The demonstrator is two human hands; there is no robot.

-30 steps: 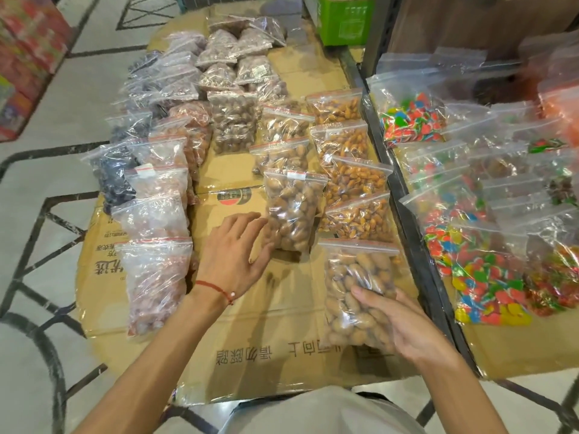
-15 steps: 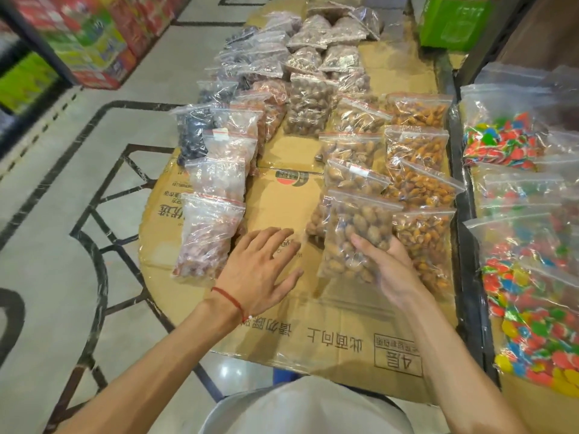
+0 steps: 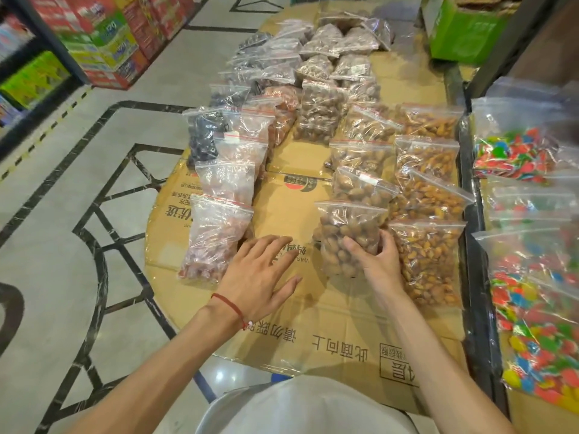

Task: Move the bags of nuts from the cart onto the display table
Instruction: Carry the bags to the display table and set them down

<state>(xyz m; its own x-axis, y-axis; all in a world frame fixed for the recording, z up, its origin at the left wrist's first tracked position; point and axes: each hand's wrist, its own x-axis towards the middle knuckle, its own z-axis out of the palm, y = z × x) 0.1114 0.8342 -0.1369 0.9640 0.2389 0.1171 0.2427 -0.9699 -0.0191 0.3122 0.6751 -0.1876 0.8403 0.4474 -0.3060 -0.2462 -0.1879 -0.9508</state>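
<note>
While flattened cardboard [image 3: 313, 311] covers the display table, rows of clear zip bags lie across it: pale reddish nuts down the left column [image 3: 230, 180], dark ones [image 3: 203, 136] behind them, brown and orange-brown nuts [image 3: 429, 195] down the right. To the right, past a dark metal edge [image 3: 476, 245], sit bags of bright multicoloured candy [image 3: 539, 296]. Stacked boxed goods [image 3: 103, 42] line the floor at upper left, and a green box [image 3: 463, 29] stands at upper right. Near the table's front, the bag of brown nuts [image 3: 347, 233] rests at the near end of its column, just beside an orange-brown bag [image 3: 429, 261]. The right hand [image 3: 376, 261] grips this bag's lower right part, fingers curled on it. The left hand [image 3: 260, 270], a red string bracelet [image 3: 232, 308] at the wrist, lies flat and spread on the cardboard, holding nothing.
</note>
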